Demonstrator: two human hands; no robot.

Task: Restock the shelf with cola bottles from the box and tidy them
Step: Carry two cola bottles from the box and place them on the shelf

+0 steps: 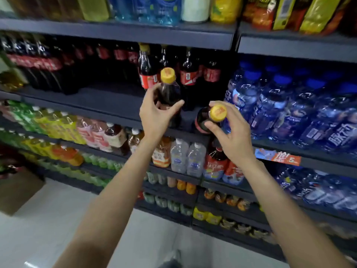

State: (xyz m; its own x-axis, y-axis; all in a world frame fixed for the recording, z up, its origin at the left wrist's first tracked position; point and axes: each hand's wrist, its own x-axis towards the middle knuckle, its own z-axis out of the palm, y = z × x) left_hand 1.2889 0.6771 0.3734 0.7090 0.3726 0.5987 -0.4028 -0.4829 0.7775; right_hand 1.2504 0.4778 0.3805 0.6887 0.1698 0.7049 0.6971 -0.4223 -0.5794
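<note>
Facing dark shelf (108,101) (white floor (58,219) below), hands (156,115) gripping cola bottles (169,89)

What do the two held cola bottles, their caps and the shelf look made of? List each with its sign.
Left-hand cola bottle, right-hand cola bottle: likely clear glossy plastic; dark cola shows through, with highlights.
Yellow caps: probably opaque moulded plastic, printed tops.
Shelf: seemingly dark painted metal, matte; thin flat edges. Uncertain.

Two held cola bottles (170,93) sit before the shelf (108,101); standing cola bottles (190,74) behind, water bottles (280,105) right, box (17,190) lower left
</note>
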